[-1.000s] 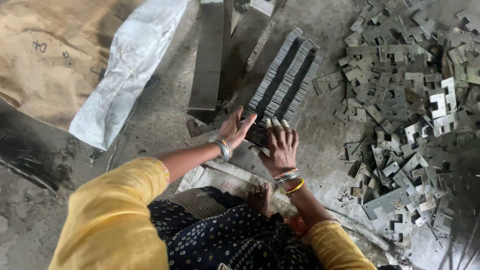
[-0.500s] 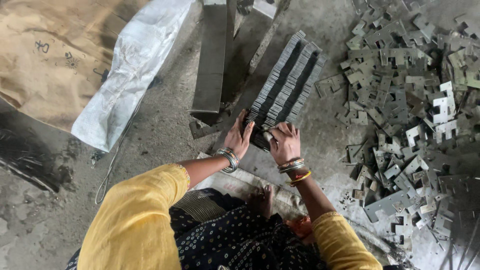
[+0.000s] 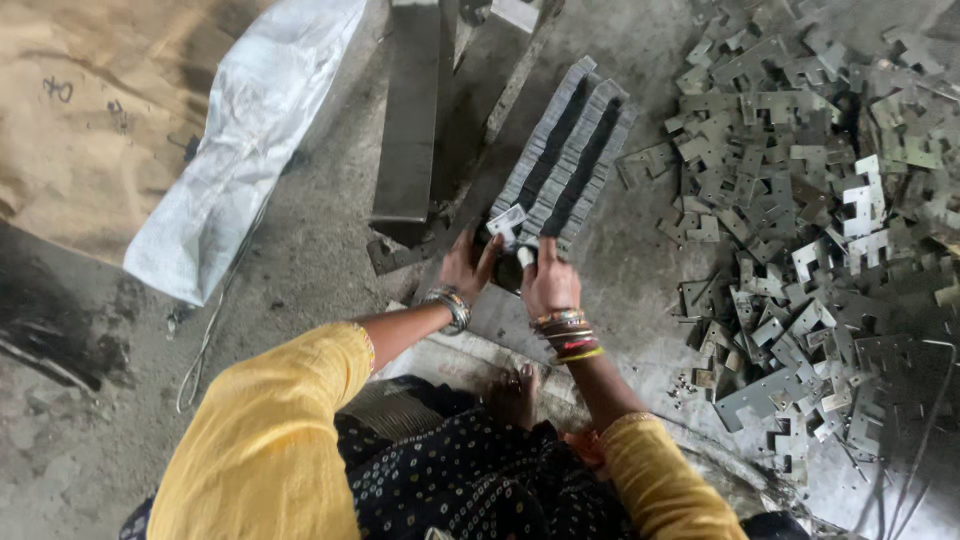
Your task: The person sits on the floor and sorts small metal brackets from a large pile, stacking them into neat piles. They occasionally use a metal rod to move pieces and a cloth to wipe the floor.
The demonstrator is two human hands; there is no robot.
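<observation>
A long stack of E-shaped grey metal plates (image 3: 570, 155) lies on edge on the grey floor, running away from me. My left hand (image 3: 465, 268) rests at the stack's near end, fingers around one small plate (image 3: 507, 220) that is tilted up off the stack. Beside it, my right hand (image 3: 548, 280) presses against the near end of the stack, fingers bent over the plates. Both wrists wear bangles, and yellow sleeves cover my arms.
A large loose heap of stamped metal plates (image 3: 810, 190) covers the floor at right. A flat steel bar (image 3: 410, 110) lies left of the stack. A white woven sack (image 3: 250, 140) and brown paper (image 3: 90, 110) lie at far left.
Both hands have slid up to the near end of the stack. The left hand has lifted one plate off the end.
</observation>
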